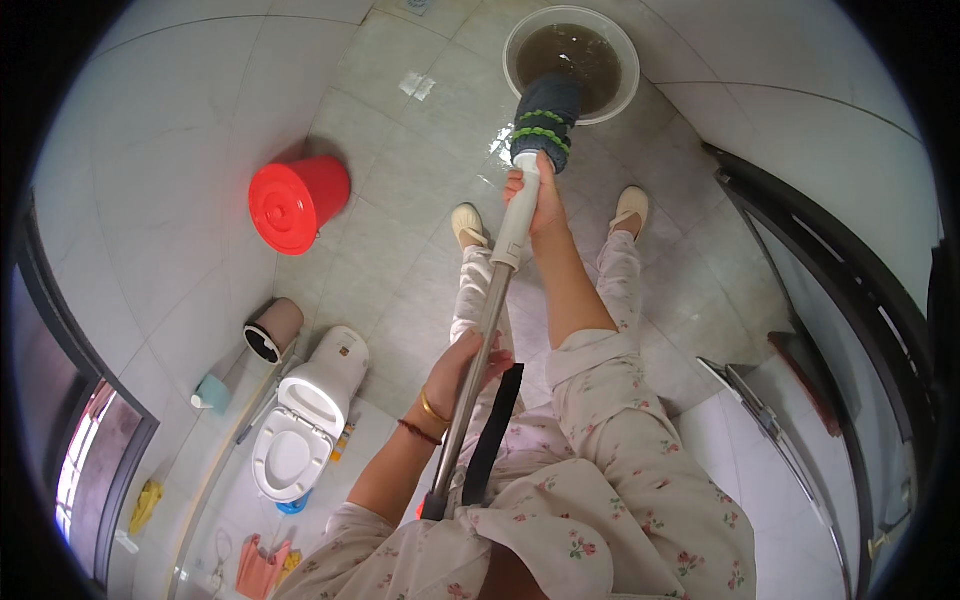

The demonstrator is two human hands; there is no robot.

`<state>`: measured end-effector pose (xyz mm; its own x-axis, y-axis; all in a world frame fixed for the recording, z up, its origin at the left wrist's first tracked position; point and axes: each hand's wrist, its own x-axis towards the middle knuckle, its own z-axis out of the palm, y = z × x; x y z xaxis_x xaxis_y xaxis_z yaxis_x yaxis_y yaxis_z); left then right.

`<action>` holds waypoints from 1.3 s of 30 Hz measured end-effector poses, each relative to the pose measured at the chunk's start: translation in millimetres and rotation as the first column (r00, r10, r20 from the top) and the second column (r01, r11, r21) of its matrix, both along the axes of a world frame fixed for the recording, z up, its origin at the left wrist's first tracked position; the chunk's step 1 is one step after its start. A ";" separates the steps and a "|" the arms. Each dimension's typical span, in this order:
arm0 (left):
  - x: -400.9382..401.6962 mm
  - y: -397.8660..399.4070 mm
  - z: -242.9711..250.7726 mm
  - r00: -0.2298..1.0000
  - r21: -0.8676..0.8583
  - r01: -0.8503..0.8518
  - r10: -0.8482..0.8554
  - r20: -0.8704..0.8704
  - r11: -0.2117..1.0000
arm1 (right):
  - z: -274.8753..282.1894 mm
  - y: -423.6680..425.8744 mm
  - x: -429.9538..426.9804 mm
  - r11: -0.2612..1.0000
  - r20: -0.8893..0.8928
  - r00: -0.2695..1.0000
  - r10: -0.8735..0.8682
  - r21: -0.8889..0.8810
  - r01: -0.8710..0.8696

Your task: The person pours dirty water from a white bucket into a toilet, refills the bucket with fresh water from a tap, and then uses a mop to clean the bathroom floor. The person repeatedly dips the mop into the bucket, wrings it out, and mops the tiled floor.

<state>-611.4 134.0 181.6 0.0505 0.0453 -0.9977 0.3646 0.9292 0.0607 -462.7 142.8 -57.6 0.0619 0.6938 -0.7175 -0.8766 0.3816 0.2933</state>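
A mop runs from low centre up to the top, its steel pole (480,337) leading to a white plastic sleeve. The dark grey mop head (550,112) with green bands is bunched over the near rim of a translucent basin (632,67) holding murky brown water. My right hand (541,196) is closed around the white sleeve just below the mop head. Lower down, my left hand (469,367) is at the steel pole, its fingers partly behind it; how firmly it grips is unclear. A black strap (495,435) hangs beside the pole.
A red lidded bucket (300,202) stands left on the tiled floor (397,247), with a brown bin (281,326) and a white toilet (315,405) nearer. Wet patches shine near the basin. A dark-framed door (795,262) is on the right. My feet are apart below the basin.
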 end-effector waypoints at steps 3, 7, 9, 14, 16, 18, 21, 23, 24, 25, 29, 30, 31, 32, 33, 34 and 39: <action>0.8 -9.1 -8.0 0.850 -0.166 -0.526 0.521 -0.077 0.834 | 1.6 2.5 3.3 0.998 0.016 0.998 0.060 -0.037 -0.059; -30.1 1.4 -13.1 0.543 -0.684 -0.465 0.791 0.282 0.562 | 10.5 8.0 9.3 0.990 0.059 0.991 0.124 -0.076 -0.119; -15.5 21.6 0.5 0.930 -0.348 -0.004 0.131 0.344 0.938 | 14.8 11.6 13.6 0.838 0.043 0.915 0.401 -0.421 -0.348; -13.0 42.1 16.6 0.746 -0.027 0.664 -0.660 0.088 0.747 | 2.4 20.7 -16.8 0.573 0.035 0.860 0.510 -0.759 -0.309; -12.8 44.5 13.3 0.419 0.066 0.908 -0.897 -0.141 0.414 | -15.9 22.5 -26.6 0.305 -0.048 0.755 0.654 -0.897 -0.321; -32.1 42.2 -5.7 0.266 0.154 0.960 -0.934 -0.239 0.234 | -11.5 33.2 -28.2 0.269 -0.085 0.740 0.667 -0.899 -0.346; -39.8 39.0 -16.0 0.093 0.224 0.975 -0.931 -0.352 0.012 | 2.9 39.3 -17.4 0.253 -0.137 0.680 0.720 -0.861 -0.442; -34.7 38.8 -16.4 0.004 0.224 0.969 -0.901 -0.433 -0.104 | -0.8 40.8 -12.5 0.350 -0.086 0.725 0.683 -0.833 -0.429; -26.1 40.4 -13.7 -0.001 0.168 0.983 -0.906 -0.424 -0.079 | -6.7 38.9 -12.4 0.376 -0.084 0.727 0.682 -0.812 -0.446; -24.1 40.3 -15.6 0.001 0.176 0.981 -0.909 -0.417 -0.080 | -12.8 32.1 -9.2 0.370 -0.084 0.728 0.680 -0.819 -0.439; -40.8 49.3 -16.4 -0.028 0.082 0.994 -0.902 -0.430 -0.070 | -13.8 1.2 25.9 0.254 0.070 0.260 0.963 -0.555 -0.792; -46.6 51.6 -16.4 -0.016 0.088 0.994 -0.908 -0.419 -0.058 | -14.0 -5.4 44.0 0.173 0.048 0.176 0.983 -0.556 -0.813; -52.0 51.6 -16.9 -0.004 0.091 0.995 -0.913 -0.407 -0.045 | -19.5 -12.0 70.9 0.141 0.099 0.100 0.990 -0.637 -0.758; -56.3 51.8 -17.0 0.005 0.093 0.995 -0.915 -0.404 -0.035 | -27.3 -14.2 98.9 0.117 0.140 0.023 0.990 -0.712 -0.692; -61.2 53.1 -18.9 0.014 0.085 0.996 -0.918 -0.396 -0.022 | -32.7 -9.9 117.8 0.215 0.246 0.001 0.969 -0.844 -0.491; -61.1 55.9 -22.1 0.014 0.094 0.995 -0.927 -0.375 -0.023 | -52.1 -10.5 140.4 0.260 0.280 -0.011 0.960 -0.905 -0.338; -69.0 57.6 -36.5 0.053 0.190 0.982 -0.935 -0.349 -0.016 | -118.6 38.0 175.8 0.217 0.227 -0.055 0.972 -0.966 -0.143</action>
<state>-680.4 191.6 145.0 0.2299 0.3044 -0.9244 0.9203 -0.3770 0.1047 -286.8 180.7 -176.2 0.6066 0.2720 -0.7470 -0.2964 -0.7945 -0.5300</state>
